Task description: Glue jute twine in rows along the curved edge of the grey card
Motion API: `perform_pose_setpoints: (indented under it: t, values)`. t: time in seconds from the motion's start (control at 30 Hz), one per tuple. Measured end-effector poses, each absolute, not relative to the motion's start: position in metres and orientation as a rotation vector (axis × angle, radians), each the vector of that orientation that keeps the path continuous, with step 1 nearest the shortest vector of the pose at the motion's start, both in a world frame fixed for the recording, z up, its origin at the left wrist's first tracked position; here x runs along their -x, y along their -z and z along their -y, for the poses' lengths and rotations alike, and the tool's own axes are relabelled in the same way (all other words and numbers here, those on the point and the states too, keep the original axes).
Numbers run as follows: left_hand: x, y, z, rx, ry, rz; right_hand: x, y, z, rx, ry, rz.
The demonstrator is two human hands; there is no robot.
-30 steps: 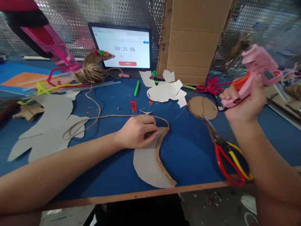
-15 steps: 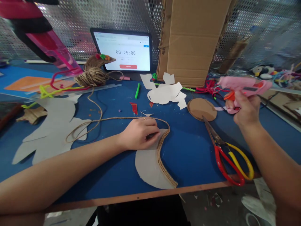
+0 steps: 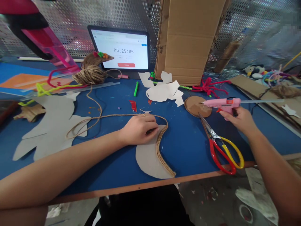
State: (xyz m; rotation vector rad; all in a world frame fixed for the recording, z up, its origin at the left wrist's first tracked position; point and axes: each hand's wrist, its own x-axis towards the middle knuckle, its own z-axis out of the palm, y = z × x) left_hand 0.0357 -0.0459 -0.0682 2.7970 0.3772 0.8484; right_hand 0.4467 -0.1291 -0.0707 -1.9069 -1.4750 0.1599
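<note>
My left hand (image 3: 142, 128) is closed on the upper end of a grey crescent-shaped cardboard piece (image 3: 147, 160), which lies on the blue table. Twine (image 3: 162, 153) runs in rows along the crescent's inner edge, and its free length passes behind my hand to the left. That length leads back to a ball of twine (image 3: 90, 73). In my right hand (image 3: 242, 121) is a pink hot glue gun (image 3: 221, 103), its nozzle pointing left over a round cardboard disc (image 3: 197, 106) and a clear glue stick projecting from its back. Scissors (image 3: 213, 135) with red and yellow handles lie just left of that hand.
A tablet (image 3: 122, 47) showing a timer leans at the back beside a tall cardboard piece (image 3: 184, 40). White paper cutouts (image 3: 162, 91) lie in the middle. Grey cardboard shapes (image 3: 54, 125) and a pink bottle (image 3: 51, 47) are on the left. The table's front edge (image 3: 113, 191) is near me.
My right hand has lowered the glue gun and moved it left, turning it so the nozzle points left and the stick shows. My left hand stays on the crescent. The view has shifted slightly.
</note>
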Motion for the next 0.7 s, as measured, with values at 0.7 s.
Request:
perform_pose_setpoints:
  t: [0.7]
  values:
    - [0.012, 0.046, 0.067, -2.610, -0.209, -0.906, -0.248, 0.037, 0.248, 1.583, -0.367, 2.081]
